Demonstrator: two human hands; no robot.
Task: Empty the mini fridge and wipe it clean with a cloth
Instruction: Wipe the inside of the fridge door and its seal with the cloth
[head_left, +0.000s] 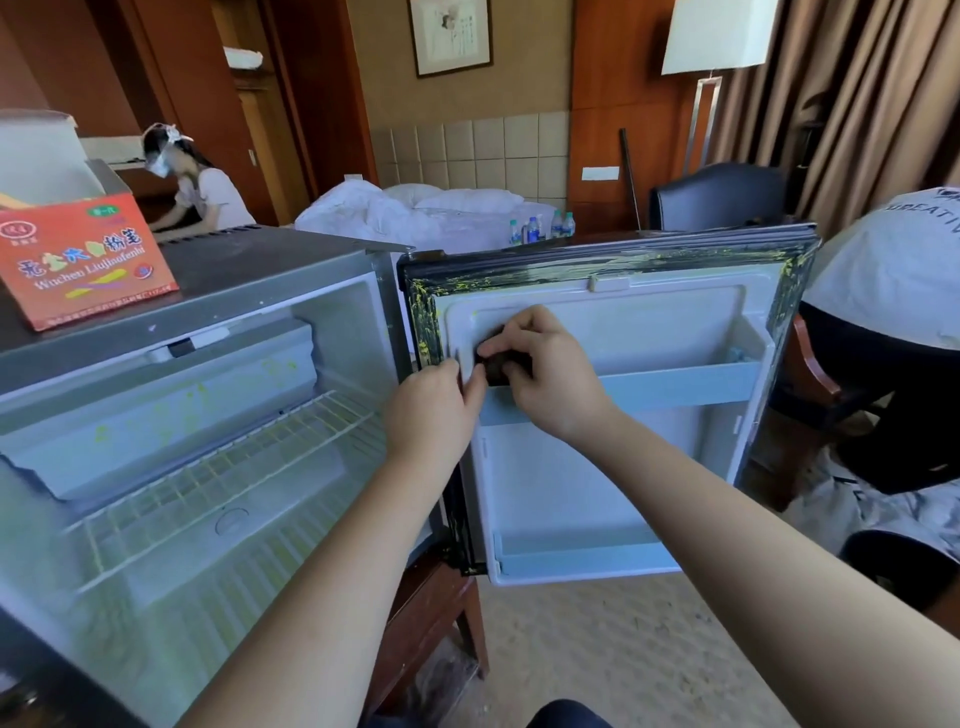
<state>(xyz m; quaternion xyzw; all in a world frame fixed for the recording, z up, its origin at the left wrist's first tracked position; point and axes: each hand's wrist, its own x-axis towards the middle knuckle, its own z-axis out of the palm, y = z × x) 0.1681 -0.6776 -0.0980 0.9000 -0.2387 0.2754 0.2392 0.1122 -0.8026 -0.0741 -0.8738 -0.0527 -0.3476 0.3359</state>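
My right hand (540, 364) has its grip curled round a small dark crumpled cloth (493, 366), held against the upper left corner of the white moulded-plastic door liner (675, 322). The thumb of my left hand (434, 408) touches the wad's lower edge. Its fingers are hidden, so I cannot tell whether that grip is pinching or only steadying.

The grey metal mini fridge (291, 270) stands open and looks emptied, with yellow flecks on its smooth inner walls and thin white wire shelf (234, 467). The ribbed black rubber door gasket (426, 322) is speckled the same yellow.

My worries:
- Pushing hard on the open door could swing it toward the person seated just beyond it, or strain the hinge.
- The soft cloth may smear the yellow across the slick plastic instead of lifting it.
- The gasket's folds and the lip of the pale blue plastic door rail (675, 384) are likely to trap residue.
- A jolt could slide the orange cardboard box (88, 260) resting on the fridge's flat top.
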